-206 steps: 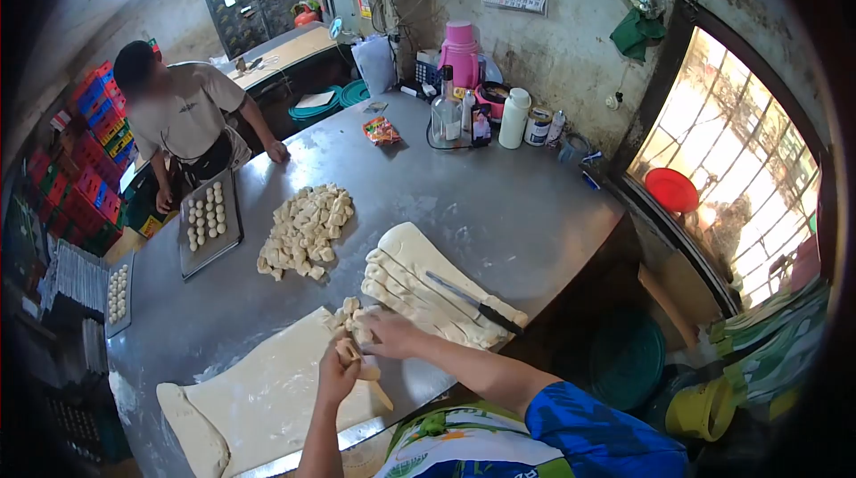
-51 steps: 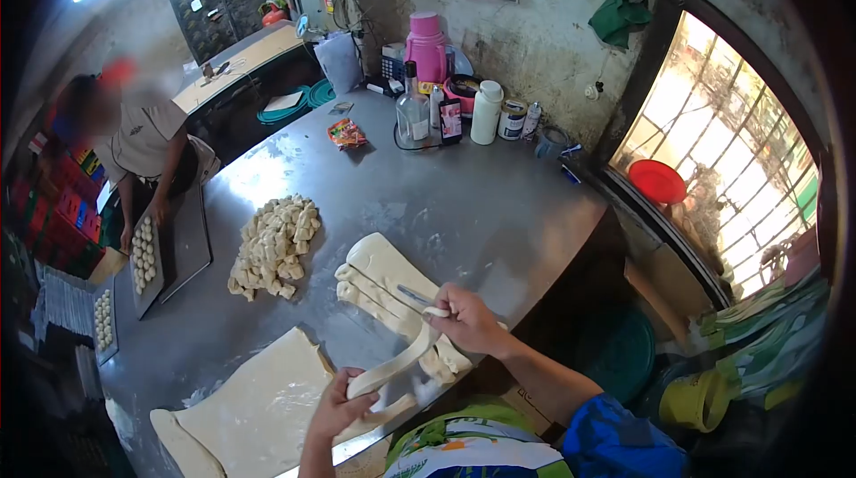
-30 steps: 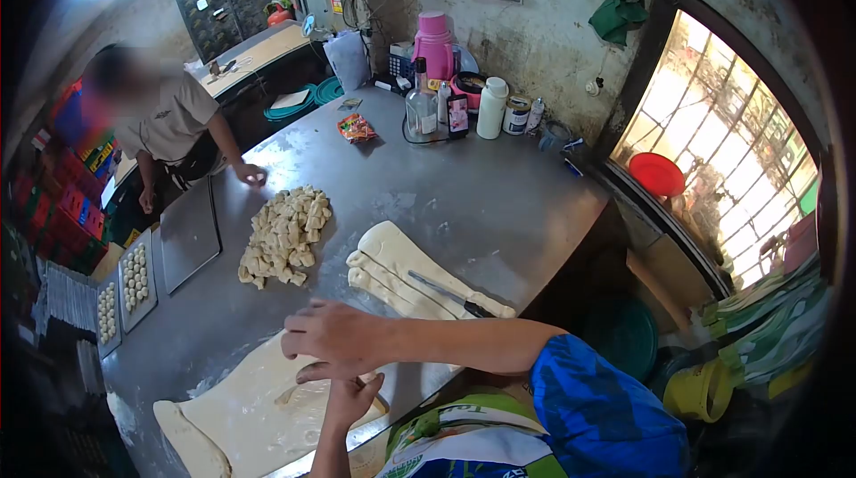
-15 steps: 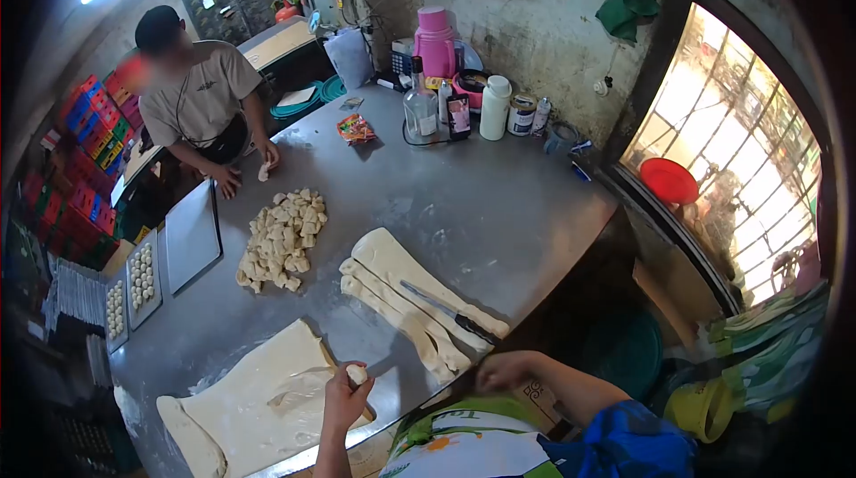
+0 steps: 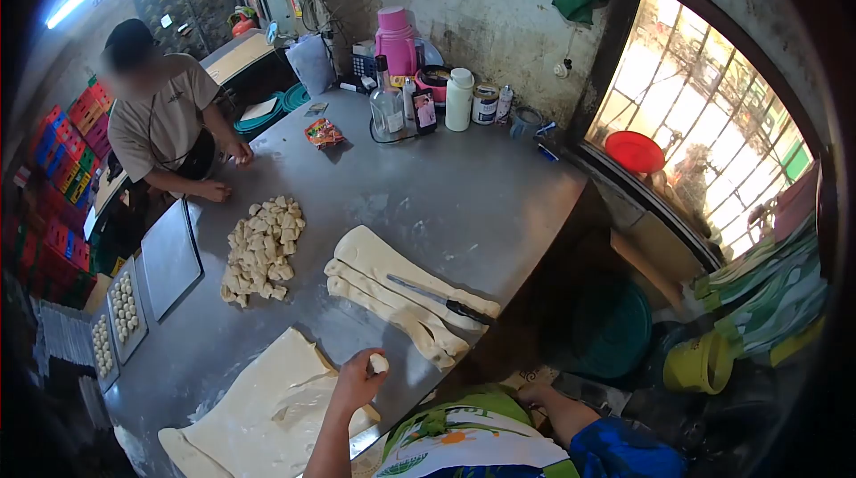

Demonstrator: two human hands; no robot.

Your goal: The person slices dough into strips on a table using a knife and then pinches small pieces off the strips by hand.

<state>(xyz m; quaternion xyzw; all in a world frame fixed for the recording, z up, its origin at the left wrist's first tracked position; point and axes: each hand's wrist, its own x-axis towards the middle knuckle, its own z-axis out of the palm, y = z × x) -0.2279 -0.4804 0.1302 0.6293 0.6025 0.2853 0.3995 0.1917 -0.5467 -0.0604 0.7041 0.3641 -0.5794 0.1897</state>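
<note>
My left hand (image 5: 358,377) is closed around a small pale lump of dough (image 5: 379,363), held over the right edge of a wide dough sheet (image 5: 259,398) on the metal table. Down by my apron (image 5: 464,433), below the table edge, is my right hand (image 5: 533,394); its fingers are mostly hidden. Long dough strips (image 5: 383,309) lie side by side just beyond my left hand. A knife (image 5: 437,297) with a black handle rests across them. Farther off sits a heap of cut dough pieces (image 5: 263,251).
Across the table (image 5: 383,193) stands another person (image 5: 169,117), hands near the far edge. Trays (image 5: 171,259) line the left side, two with dough balls. Bottles, a pink jug (image 5: 396,41) and a white container (image 5: 459,99) stand at the back. Buckets (image 5: 698,362) are at right.
My right hand has drawn down and back toward my apron. My left hand, still holding the dough lump, has shifted slightly. The view has turned a little, and the other person's hands have moved lower.
</note>
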